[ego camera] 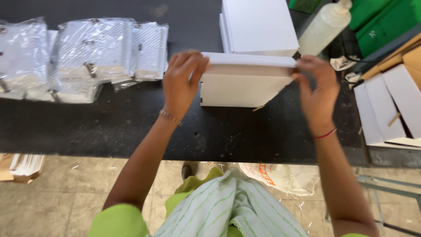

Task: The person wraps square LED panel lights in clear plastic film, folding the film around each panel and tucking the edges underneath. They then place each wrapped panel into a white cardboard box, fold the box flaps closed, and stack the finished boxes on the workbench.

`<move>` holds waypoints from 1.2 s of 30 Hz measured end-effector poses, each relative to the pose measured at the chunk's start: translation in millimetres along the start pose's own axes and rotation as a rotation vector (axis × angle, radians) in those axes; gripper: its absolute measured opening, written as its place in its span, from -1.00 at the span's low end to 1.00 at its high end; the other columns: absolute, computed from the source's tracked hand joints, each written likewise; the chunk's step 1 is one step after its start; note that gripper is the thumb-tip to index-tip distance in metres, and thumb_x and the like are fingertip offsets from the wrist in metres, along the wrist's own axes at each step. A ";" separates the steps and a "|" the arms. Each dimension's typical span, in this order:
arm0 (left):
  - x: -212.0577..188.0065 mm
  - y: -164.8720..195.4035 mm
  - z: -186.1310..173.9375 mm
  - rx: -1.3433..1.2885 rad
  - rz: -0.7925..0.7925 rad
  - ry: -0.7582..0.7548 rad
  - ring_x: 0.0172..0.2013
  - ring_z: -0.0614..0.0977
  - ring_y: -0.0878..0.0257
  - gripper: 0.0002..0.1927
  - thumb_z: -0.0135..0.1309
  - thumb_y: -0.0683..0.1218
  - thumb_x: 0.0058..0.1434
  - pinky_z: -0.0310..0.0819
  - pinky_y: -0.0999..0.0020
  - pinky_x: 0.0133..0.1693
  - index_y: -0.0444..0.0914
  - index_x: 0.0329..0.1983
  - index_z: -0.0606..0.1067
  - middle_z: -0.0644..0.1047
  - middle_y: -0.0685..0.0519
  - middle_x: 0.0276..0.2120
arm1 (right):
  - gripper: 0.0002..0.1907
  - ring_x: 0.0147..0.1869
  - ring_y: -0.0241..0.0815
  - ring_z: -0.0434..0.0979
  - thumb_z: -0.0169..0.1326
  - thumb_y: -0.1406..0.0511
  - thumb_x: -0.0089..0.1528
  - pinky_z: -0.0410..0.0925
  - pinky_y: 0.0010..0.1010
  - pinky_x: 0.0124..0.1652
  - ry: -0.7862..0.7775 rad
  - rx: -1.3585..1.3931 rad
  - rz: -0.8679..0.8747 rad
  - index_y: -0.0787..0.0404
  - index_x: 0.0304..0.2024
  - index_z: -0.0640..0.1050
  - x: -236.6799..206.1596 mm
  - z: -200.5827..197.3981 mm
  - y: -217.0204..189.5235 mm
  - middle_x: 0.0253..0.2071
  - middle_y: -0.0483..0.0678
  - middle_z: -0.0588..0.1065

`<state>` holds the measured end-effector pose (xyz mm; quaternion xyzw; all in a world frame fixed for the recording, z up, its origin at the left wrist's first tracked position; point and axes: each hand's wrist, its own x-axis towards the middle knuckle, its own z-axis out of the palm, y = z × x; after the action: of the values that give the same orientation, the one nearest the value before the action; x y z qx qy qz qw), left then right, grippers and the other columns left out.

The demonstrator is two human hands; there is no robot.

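A white cardboard box point(241, 83) stands on the black worktable point(109, 127) in front of me, its lid flap partly folded over the top. My left hand point(182, 81) grips the box's left end at the flap. My right hand point(316, 90) pinches the right end of the same flap. Both hands hold the box between them.
A stack of flat white boxes point(258, 26) lies just behind. A clear plastic bottle point(324, 26) lies at the back right. Several clear plastic bags with white items point(87, 52) cover the table's left. Folded white cartons point(390, 105) sit at the right edge. A printed bag point(280, 175) lies on the floor.
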<state>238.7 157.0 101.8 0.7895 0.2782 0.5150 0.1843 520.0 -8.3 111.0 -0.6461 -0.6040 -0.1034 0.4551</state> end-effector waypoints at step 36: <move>56.6 -55.9 90.2 0.275 0.151 -0.488 -0.19 0.66 0.08 -0.17 -0.43 0.56 0.38 0.52 0.09 -0.20 -0.03 -0.09 0.71 0.66 0.02 -0.33 | -0.77 -0.53 -0.39 0.52 0.29 0.29 0.24 0.35 -0.56 -0.57 -0.148 0.251 0.942 0.33 -0.19 0.59 -121.7 78.7 56.6 -0.40 -0.08 0.60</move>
<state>325.2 235.7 73.6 0.9262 0.2332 0.2795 0.0981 506.5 -27.6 -42.9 -0.7947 -0.2847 0.2336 0.4825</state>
